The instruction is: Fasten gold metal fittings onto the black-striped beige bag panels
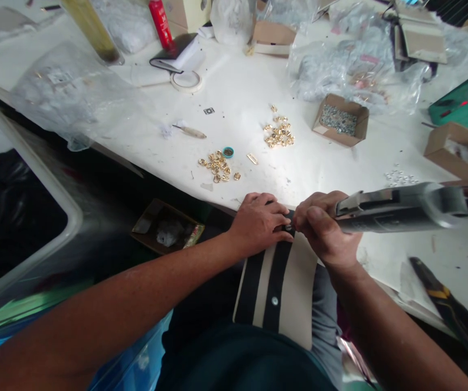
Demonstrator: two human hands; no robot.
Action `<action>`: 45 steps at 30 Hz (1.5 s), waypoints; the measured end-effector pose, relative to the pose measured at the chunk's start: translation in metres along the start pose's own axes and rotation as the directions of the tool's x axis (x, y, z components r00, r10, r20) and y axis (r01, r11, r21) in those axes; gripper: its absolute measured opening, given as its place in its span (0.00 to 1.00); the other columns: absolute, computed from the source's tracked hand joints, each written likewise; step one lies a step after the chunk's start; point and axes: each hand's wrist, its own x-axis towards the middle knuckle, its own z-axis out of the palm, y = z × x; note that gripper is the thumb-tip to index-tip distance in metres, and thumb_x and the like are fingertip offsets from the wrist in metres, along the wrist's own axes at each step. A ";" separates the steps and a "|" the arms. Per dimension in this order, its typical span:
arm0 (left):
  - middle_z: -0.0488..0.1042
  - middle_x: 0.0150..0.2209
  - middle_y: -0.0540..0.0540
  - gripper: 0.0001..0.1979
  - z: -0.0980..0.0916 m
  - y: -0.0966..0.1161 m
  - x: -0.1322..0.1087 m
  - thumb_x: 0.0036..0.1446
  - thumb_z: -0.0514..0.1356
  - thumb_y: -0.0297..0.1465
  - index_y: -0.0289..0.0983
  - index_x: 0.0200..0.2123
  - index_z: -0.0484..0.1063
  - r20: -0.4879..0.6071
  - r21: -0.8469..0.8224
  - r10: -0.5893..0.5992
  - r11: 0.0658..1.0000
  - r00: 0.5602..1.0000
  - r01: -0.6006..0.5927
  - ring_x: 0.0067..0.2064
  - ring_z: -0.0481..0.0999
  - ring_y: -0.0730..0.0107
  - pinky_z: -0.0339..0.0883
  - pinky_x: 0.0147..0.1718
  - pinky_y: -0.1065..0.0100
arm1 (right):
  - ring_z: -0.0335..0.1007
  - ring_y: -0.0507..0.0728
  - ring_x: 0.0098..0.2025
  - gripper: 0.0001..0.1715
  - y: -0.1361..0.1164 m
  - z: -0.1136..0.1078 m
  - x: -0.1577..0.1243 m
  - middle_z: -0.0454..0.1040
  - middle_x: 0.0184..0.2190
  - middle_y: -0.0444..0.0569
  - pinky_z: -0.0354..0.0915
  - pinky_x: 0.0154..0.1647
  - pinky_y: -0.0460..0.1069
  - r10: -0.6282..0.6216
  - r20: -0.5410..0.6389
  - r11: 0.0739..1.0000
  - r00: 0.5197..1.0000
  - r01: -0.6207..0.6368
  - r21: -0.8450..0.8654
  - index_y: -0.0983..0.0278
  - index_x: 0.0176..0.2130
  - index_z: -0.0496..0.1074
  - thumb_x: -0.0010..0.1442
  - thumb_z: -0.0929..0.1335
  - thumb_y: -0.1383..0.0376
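Note:
A beige panel with black stripes (299, 293), like leather, slants from the table edge down over my lap. A round silver stud (274, 301) sits on one black stripe. My left hand (260, 225) lies on the panel's upper end with its fingers stretched and slightly apart. Close beside a small metal fitting (288, 227) there, my right hand (327, 225) is closed round a long dark grey hand tool (397, 209). The tool points off to the right, and its exact kind is unclear. My right fingertips hide its near end.
Gold-coloured fittings lie in two piles (217, 165) (279, 134) on the white table (238, 87). Small silver pieces fill a cardboard box (342, 120). Black-and-yellow-handled pliers (446, 304) lie right. A tape roll (185, 81) and plastic bags (340, 65) are farther back.

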 end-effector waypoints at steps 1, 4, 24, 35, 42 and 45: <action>0.82 0.52 0.51 0.16 0.000 0.000 0.000 0.60 0.68 0.52 0.46 0.40 0.83 0.000 -0.004 -0.003 1.000 1.000 0.003 0.59 0.71 0.53 0.55 0.56 0.49 | 0.70 0.56 0.26 0.14 0.000 0.000 0.000 0.71 0.24 0.42 0.68 0.27 0.54 -0.005 0.004 1.000 1.000 0.004 0.011 0.56 0.30 0.68 0.67 0.71 0.60; 0.82 0.52 0.52 0.16 0.001 0.000 0.001 0.59 0.69 0.51 0.46 0.40 0.83 -0.012 -0.012 0.000 1.000 1.000 0.000 0.59 0.71 0.53 0.55 0.56 0.49 | 0.71 0.56 0.26 0.13 0.001 0.001 0.000 0.71 0.24 0.42 0.68 0.28 0.54 -0.015 0.009 1.000 1.000 0.015 0.000 0.56 0.31 0.68 0.67 0.71 0.60; 0.83 0.51 0.51 0.17 -0.002 0.007 -0.002 0.53 0.75 0.47 0.44 0.42 0.83 -0.024 -0.005 -0.035 0.999 0.999 0.035 0.58 0.72 0.55 0.60 0.56 0.51 | 0.66 0.53 0.23 0.20 -0.030 -0.001 -0.005 0.72 0.27 0.44 0.65 0.23 0.50 0.044 -0.250 0.998 0.967 -0.030 0.060 0.61 0.34 0.72 0.62 0.75 0.49; 0.79 0.49 0.43 0.22 -0.010 0.025 -0.009 0.49 0.77 0.46 0.44 0.43 0.80 -0.146 0.165 -0.060 0.983 0.988 0.084 0.55 0.72 0.49 0.64 0.54 0.50 | 0.77 0.66 0.42 0.33 -0.018 -0.094 -0.102 0.80 0.37 0.54 0.71 0.36 0.55 0.427 -0.587 0.773 0.688 -0.614 -0.157 0.64 0.48 0.77 0.61 0.70 0.39; 0.80 0.45 0.44 0.19 -0.007 0.034 -0.015 0.51 0.76 0.47 0.43 0.39 0.77 -0.157 0.248 -0.155 0.950 0.975 0.191 0.51 0.73 0.50 0.64 0.48 0.52 | 0.74 0.69 0.50 0.32 -0.002 -0.106 -0.116 0.77 0.48 0.56 0.70 0.50 0.62 0.225 -0.591 0.786 0.775 -0.502 -0.360 0.62 0.52 0.72 0.62 0.68 0.41; 0.79 0.40 0.46 0.18 -0.008 0.038 -0.016 0.54 0.74 0.47 0.42 0.36 0.75 -0.142 0.275 -0.170 0.940 0.975 0.204 0.48 0.73 0.52 0.65 0.46 0.53 | 0.75 0.71 0.52 0.32 0.004 -0.110 -0.122 0.76 0.51 0.59 0.70 0.53 0.65 0.199 -0.599 0.779 0.775 -0.496 -0.383 0.63 0.54 0.72 0.63 0.69 0.42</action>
